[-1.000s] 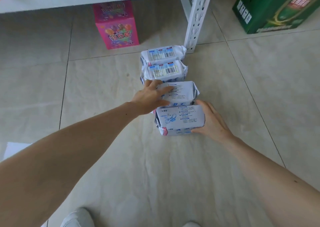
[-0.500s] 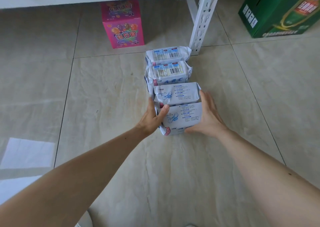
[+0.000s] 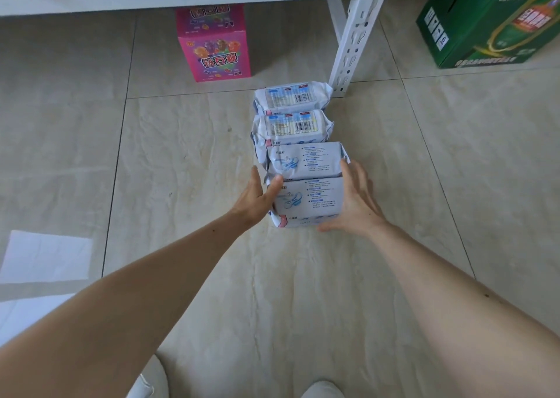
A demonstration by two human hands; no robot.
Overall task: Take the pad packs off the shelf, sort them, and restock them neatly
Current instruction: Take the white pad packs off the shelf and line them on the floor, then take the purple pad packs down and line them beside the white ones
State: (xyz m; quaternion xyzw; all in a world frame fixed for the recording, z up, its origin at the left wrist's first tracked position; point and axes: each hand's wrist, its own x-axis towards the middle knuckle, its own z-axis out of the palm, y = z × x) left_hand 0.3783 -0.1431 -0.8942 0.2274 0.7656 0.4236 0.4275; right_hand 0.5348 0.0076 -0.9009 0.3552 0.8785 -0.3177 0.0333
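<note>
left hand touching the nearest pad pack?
Touching. In the head view the left hand lies against the left side of the nearest pad pack, thumb over its top corner, no gap visible.

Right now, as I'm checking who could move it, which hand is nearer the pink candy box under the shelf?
Left. The left hand lies below the pink candy box, slightly to its right; the right hand sits farther right across the packs.

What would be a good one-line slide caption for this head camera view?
Both hands, left hand and right hand, flank the nearest of four pad packs lined up on the floor tiles.
</note>
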